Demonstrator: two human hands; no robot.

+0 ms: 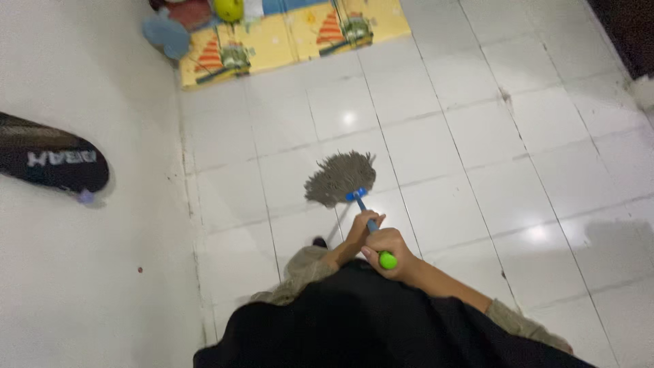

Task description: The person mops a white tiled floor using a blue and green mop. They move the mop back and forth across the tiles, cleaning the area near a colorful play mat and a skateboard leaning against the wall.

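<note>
A mop with a grey string head (339, 178) rests on the white tiled floor (490, 136). Its blue handle (365, 212) runs back toward me and ends in a green cap (387, 260). My right hand (390, 248) is closed around the top of the handle just under the cap. My left hand (361, 227) grips the handle a little lower, closer to the mop head. Both arms reach out over my dark clothing at the bottom of the view.
A white wall (82, 272) runs along the left, with a black skateboard (51, 158) hanging on it. A yellow play mat (293, 37) with toys lies at the far end of the floor. A dark doorway edge shows at the top right.
</note>
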